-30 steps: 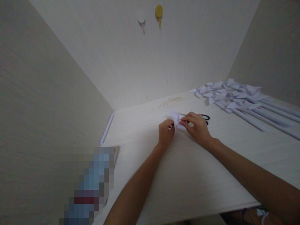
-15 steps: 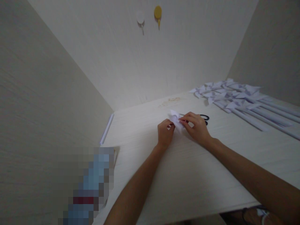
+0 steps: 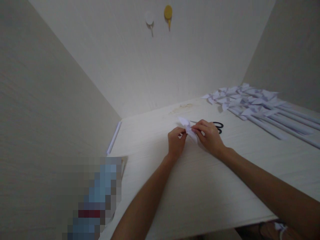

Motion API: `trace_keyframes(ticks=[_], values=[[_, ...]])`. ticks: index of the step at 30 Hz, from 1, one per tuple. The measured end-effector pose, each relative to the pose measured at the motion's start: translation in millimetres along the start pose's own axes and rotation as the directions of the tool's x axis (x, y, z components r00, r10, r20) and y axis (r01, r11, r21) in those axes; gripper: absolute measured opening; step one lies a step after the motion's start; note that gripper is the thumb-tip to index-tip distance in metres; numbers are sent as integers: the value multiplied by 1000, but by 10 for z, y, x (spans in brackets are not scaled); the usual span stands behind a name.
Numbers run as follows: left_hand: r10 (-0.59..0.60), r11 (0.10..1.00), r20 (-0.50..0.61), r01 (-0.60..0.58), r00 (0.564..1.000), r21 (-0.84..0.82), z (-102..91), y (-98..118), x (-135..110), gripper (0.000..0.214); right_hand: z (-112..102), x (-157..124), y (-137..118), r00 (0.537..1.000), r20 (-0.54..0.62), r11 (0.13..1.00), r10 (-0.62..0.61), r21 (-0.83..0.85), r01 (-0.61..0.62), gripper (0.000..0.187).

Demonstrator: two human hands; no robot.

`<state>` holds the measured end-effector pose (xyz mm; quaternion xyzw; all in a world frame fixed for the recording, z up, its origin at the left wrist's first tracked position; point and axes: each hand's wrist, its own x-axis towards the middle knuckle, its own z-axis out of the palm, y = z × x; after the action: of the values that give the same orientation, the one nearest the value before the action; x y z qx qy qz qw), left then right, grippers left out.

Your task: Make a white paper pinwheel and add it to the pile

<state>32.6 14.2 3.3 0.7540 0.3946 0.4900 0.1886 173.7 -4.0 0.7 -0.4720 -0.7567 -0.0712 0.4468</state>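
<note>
A small folded piece of white paper is pinched between both my hands over the pale wooden table. My left hand grips its near left side with curled fingers. My right hand pinches its right side with thumb and forefinger. Black-handled scissors lie on the table just behind my right hand, partly hidden by it.
Several white paper pinwheels on rolled paper sticks lie at the far right. A thin white stick lies along the left wall. A blurred blue object stands at the near left. Two hooks hang on the back wall.
The folded paper has been turned and pressed a little between my fingers; both hands stay in nearly the same place.
</note>
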Motion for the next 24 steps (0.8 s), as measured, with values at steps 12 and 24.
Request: trace_keyframes(ticks=[12,24], values=[[45,998,36,-46,998,33,2,-18,0,13,-92,94,66,992,123,930,-27,366,-20,6],[108,991,127,-116,986,59,6,-11,-10,13,-146,83,185,956,284,935,-68,353,-39,5]])
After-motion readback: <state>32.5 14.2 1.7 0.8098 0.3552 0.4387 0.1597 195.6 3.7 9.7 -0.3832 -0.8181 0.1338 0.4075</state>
